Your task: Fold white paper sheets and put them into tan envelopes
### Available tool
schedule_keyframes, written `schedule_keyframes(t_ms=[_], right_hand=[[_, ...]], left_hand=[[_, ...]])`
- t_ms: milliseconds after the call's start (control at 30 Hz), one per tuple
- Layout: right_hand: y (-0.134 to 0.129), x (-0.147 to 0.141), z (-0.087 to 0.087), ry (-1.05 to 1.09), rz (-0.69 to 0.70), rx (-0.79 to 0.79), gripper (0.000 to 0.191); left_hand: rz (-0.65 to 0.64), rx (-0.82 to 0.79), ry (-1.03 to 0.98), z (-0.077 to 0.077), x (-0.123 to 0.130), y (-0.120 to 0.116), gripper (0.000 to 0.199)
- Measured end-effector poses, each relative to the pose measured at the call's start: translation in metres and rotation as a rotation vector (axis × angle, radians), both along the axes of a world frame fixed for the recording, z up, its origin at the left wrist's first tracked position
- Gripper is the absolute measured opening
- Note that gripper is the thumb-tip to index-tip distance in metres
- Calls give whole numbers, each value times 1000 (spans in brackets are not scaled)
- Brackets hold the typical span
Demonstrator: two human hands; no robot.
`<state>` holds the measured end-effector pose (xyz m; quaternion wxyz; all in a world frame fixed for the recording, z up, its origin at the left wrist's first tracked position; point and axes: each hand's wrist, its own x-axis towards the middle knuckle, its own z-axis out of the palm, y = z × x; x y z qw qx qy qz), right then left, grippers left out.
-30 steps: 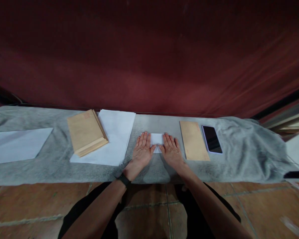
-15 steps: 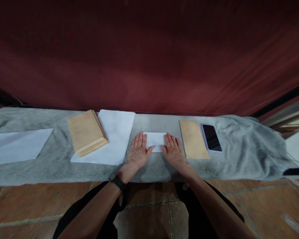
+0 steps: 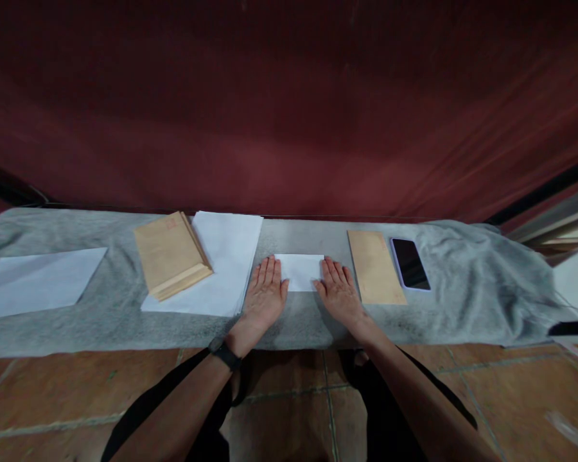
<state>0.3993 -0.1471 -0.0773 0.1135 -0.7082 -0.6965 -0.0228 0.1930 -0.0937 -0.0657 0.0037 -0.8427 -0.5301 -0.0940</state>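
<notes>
A small folded sheet of white paper [image 3: 299, 273] lies on the grey cloth in front of me. My left hand [image 3: 266, 289] rests flat over its left end, fingers stretched out and pointing away from me. Over the right end lies my right hand [image 3: 338, 289], also flat, with its thumb held apart from the fingers. Between the two hands the middle of the paper shows. Just right of my right hand is a brown envelope [image 3: 376, 268]. Close by my left hand is a stack of white paper [image 3: 228, 256].
A pile of brown envelopes [image 3: 170, 253] overlaps the white stack. Farther left lies another white sheet [image 3: 38, 282]. A phone [image 3: 411, 264] sits right of the single envelope. Grey cloth [image 3: 481, 282] covers the narrow bench, with a dark red curtain [image 3: 289, 128] behind it.
My hands have slid slightly apart toward the ends of the folded paper, and my left thumb has drawn in beside its fingers. More of the paper shows between them.
</notes>
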Motion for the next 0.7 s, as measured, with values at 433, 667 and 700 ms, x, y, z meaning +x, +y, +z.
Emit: schedule_keyframes(t_ms=[433, 667, 700], right_hand=[[-1, -1, 0, 39, -3, 20, 64], [-1, -22, 5, 88, 131, 20, 57], [-1, -25, 6, 91, 152, 8, 56]], left_hand=[[-146, -14, -45, -3, 14, -16, 60], [-157, -16, -45, 2, 21, -15, 57], [-167, -23, -41, 2, 22, -15, 57]])
